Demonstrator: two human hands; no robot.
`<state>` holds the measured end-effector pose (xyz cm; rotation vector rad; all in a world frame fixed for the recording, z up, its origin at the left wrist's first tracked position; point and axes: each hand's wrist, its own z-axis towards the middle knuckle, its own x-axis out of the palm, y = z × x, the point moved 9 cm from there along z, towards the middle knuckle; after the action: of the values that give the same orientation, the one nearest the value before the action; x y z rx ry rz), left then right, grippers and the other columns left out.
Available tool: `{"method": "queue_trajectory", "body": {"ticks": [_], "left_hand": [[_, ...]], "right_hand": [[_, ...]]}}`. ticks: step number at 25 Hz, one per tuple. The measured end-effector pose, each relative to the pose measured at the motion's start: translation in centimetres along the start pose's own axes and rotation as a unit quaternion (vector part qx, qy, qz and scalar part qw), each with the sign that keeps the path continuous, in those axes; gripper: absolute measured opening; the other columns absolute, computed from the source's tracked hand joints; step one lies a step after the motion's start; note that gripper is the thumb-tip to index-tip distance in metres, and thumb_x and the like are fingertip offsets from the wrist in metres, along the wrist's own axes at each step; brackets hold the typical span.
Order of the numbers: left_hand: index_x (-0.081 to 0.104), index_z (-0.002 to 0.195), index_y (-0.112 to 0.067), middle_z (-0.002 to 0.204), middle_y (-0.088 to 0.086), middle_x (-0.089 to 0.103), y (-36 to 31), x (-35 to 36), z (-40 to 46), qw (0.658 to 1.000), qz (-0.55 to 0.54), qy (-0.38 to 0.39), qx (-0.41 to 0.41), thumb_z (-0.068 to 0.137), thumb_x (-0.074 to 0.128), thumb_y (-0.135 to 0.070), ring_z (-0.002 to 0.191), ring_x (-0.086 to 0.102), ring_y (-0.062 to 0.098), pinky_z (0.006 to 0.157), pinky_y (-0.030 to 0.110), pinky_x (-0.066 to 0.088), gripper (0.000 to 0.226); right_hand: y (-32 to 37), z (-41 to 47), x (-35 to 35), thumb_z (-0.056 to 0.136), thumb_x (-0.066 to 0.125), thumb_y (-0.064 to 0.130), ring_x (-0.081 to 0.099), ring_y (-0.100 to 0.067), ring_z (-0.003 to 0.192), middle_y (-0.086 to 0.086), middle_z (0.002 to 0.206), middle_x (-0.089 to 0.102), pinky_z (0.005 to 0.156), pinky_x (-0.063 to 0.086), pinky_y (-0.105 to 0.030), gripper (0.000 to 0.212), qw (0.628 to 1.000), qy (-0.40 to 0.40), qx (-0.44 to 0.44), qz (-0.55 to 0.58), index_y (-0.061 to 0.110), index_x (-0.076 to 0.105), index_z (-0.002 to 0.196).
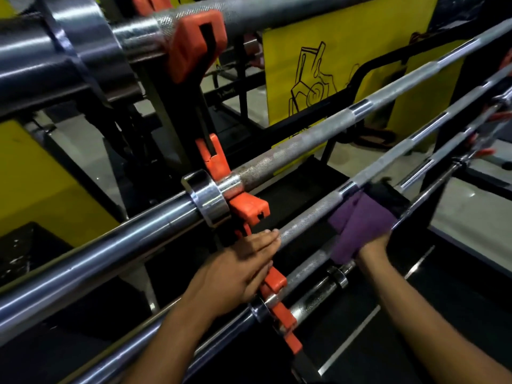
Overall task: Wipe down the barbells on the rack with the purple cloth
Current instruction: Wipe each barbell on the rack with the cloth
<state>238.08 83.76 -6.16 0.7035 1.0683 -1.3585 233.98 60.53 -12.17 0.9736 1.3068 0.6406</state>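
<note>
Several steel barbells lie across a black rack on orange cradles (250, 209). The purple cloth (357, 225) is draped over the knurled shaft of the third barbell (307, 214) down from the top. My right hand (374, 246) grips the cloth from below, mostly hidden under it. My left hand (238, 270) rests flat on the same barbell beside an orange cradle, fingers stretched along the shaft, holding nothing. A thicker barbell (291, 151) with a chrome collar (206, 198) runs just above.
A large barbell (194, 26) crosses the top of the view. A lower barbell (315, 293) lies beneath the cloth. Yellow panels (346, 51) with black drawings stand behind the rack. Grey floor shows at the right.
</note>
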Motion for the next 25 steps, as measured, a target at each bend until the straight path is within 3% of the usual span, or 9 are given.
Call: {"method": "queue_trajectory", "body": {"ticks": [1, 2, 3, 4, 7, 10, 13, 20, 25], "left_hand": [[0.053, 0.144, -0.019, 0.153, -0.004, 0.047, 0.4, -0.1, -1.0, 1.0, 0.007, 0.006, -0.012, 0.102, 0.051, -0.027, 0.138, 0.048, 0.012, 0.096, 0.036, 0.055, 0.043], [0.05, 0.146, -0.023, 0.155, -0.006, 0.044, 1.0, -0.4, -2.3, 1.0, 0.006, 0.007, -0.029, 0.103, 0.05, -0.029, 0.138, 0.048, 0.013, 0.095, 0.037, 0.056, 0.043], [0.049, 0.146, -0.026, 0.155, -0.007, 0.043, 1.7, -0.6, -3.7, 0.999, 0.001, 0.006, -0.053, 0.104, 0.047, -0.032, 0.135, 0.051, 0.016, 0.092, 0.04, 0.057, 0.042], [0.048, 0.145, -0.027, 0.154, -0.007, 0.045, 2.3, -1.0, -5.0, 0.997, 0.002, 0.005, -0.08, 0.105, 0.043, -0.037, 0.13, 0.056, 0.019, 0.09, 0.041, 0.058, 0.042], [0.044, 0.149, -0.027, 0.149, -0.007, 0.051, 3.3, -2.1, -7.1, 0.989, 0.016, -0.009, -0.145, 0.106, 0.032, -0.047, 0.122, 0.06, 0.018, 0.09, 0.038, 0.058, 0.049], [0.049, 0.147, -0.023, 0.146, -0.004, 0.054, 3.1, -1.9, -7.0, 0.989, 0.022, -0.011, -0.145, 0.106, 0.032, -0.047, 0.123, 0.059, 0.015, 0.096, 0.029, 0.053, 0.051], [0.056, 0.142, -0.019, 0.143, -0.002, 0.057, 3.0, -2.1, -6.8, 0.99, 0.023, -0.011, -0.142, 0.105, 0.035, -0.045, 0.122, 0.058, 0.013, 0.096, 0.026, 0.051, 0.05], [0.05, 0.147, -0.022, 0.144, -0.003, 0.057, 3.4, -2.1, -6.9, 0.989, 0.013, 0.002, -0.151, 0.104, 0.036, -0.046, 0.119, 0.063, 0.016, 0.093, 0.032, 0.056, 0.051], [0.053, 0.144, -0.022, 0.14, -0.001, 0.06, 3.2, -2.4, -6.8, 0.989, 0.021, -0.004, -0.149, 0.103, 0.039, -0.044, 0.12, 0.061, 0.013, 0.094, 0.03, 0.055, 0.049]], "right_hand": [[-0.1, 0.6, -1.6, 0.086, 0.069, 0.055, 0.061, 0.011, 0.068, 0.026, 0.07, 0.067, 0.076, 0.049, -0.009, 0.021, 0.992, -0.108, -0.06, 0.032, 0.037, 0.078, 0.08], [-1.3, -0.3, -2.3, 0.093, 0.063, 0.053, 0.061, 0.01, 0.071, 0.024, 0.072, 0.067, 0.079, 0.051, -0.012, 0.026, 0.962, -0.238, -0.023, 0.129, 0.031, 0.076, 0.087], [-1.7, -2.3, -3.4, 0.1, 0.053, 0.048, 0.063, -0.001, 0.081, 0.014, 0.084, 0.069, 0.088, 0.052, -0.025, 0.032, 0.915, -0.399, -0.032, 0.05, 0.022, 0.071, 0.102], [-1.0, -3.6, -3.2, 0.104, 0.042, 0.047, 0.062, -0.016, 0.096, -0.003, 0.099, 0.069, 0.098, 0.048, -0.042, 0.043, 0.879, -0.465, 0.003, -0.109, 0.011, 0.063, 0.114], [4.0, -0.4, 1.2, 0.104, 0.041, 0.04, 0.052, -0.028, 0.121, -0.016, 0.114, 0.064, 0.113, 0.028, -0.059, 0.043, 0.857, -0.403, -0.125, -0.294, 0.003, 0.059, 0.116], [8.5, 0.1, 6.3, 0.101, 0.045, 0.043, 0.059, -0.028, 0.106, -0.009, 0.098, 0.068, 0.109, 0.034, -0.055, 0.041, 0.871, -0.31, -0.224, -0.308, 0.007, 0.065, 0.098], [9.9, -0.7, 9.1, 0.103, 0.042, 0.047, 0.062, -0.024, 0.103, -0.003, 0.101, 0.068, 0.105, 0.04, -0.05, 0.043, 0.833, -0.221, -0.361, -0.357, 0.012, 0.065, 0.1], [6.5, 2.0, 0.1, 0.104, 0.026, 0.057, 0.06, -0.032, 0.083, -0.008, 0.079, 0.061, 0.093, 0.039, -0.045, 0.059, 0.858, -0.307, -0.173, -0.373, 0.012, 0.059, 0.084], [10.3, -0.8, 8.7, 0.103, 0.042, 0.051, 0.06, -0.023, 0.095, -0.003, 0.091, 0.066, 0.103, 0.04, -0.046, 0.046, 0.849, -0.243, -0.313, -0.35, 0.011, 0.064, 0.093]]}}
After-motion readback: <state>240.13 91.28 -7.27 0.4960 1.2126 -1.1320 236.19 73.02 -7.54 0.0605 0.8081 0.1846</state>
